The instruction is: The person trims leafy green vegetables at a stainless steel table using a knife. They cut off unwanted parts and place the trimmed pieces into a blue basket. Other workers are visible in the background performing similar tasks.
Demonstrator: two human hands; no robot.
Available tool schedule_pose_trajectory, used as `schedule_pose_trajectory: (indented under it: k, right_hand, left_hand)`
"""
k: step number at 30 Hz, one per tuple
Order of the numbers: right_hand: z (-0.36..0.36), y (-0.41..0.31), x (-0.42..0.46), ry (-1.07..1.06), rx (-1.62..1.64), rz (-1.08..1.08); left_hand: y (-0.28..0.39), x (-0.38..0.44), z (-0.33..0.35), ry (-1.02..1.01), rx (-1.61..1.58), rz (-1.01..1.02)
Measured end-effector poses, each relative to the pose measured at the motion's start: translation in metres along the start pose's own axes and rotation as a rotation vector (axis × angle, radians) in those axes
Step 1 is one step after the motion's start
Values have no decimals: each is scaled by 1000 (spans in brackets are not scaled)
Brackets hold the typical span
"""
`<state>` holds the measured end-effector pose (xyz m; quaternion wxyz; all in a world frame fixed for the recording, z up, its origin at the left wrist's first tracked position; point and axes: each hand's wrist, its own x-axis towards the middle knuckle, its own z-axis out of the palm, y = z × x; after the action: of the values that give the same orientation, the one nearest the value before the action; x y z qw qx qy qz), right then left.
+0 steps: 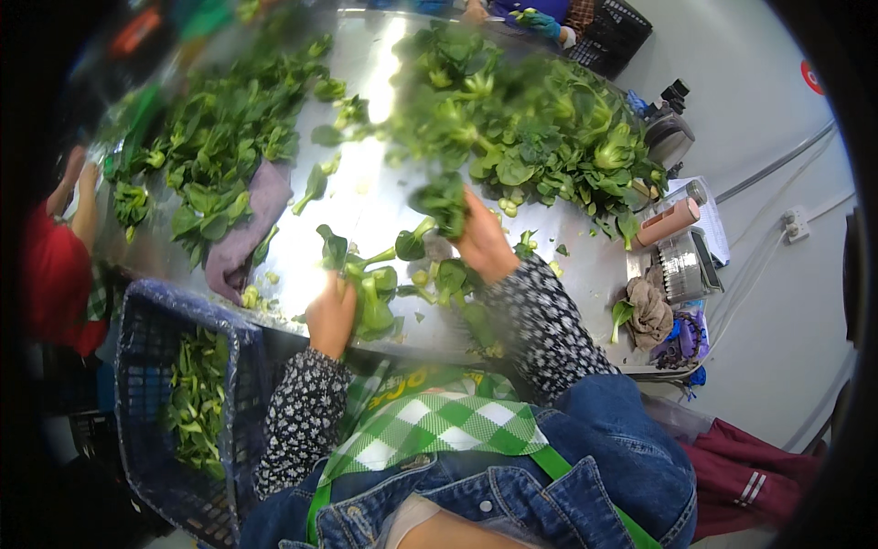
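My right hand point(482, 240) holds a head of leafy greens point(442, 201), its fingers closed around the base, above the metal table. My left hand point(331, 316) is low over the table's near edge, fingers curled; leaves rise just above it, and whatever lies inside the fingers is hidden. Between the hands lie loose bok choy stalks and leaves point(376, 302). A large pile of bok choy point(535, 130) spreads beyond my right hand. Another pile point(219, 151) lies at the left, beside a mauve cloth point(257, 213).
A blue plastic crate point(185, 295) with leaves in it stands at the lower left. A pink bottle point(669, 221), a clear container point(686, 264) and a brown cloth point(648, 312) sit at the right edge. Other people stand at the left and across the table point(597, 281).
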<state>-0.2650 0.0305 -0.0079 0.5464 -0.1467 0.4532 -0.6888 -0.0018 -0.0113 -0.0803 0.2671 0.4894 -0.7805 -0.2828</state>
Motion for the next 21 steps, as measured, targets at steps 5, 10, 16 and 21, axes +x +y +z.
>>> schedule_pose_trajectory:
  k: [5,10,16,21]
  right_hand:
    - [115,-17,64,-441,-446,-245]
    - [70,-27,164,158,-931,-688]
    - [-50,12,210,1113,-553,-434]
    - [-91,-6,256,793,-517,-141]
  left_hand:
    - [7,3,1,-9,3,-16]
    - [10,-5,-7,9,-31,-27]
    - [11,-6,-4,22,-59,17]
    - [10,-3,-4,52,-74,74]
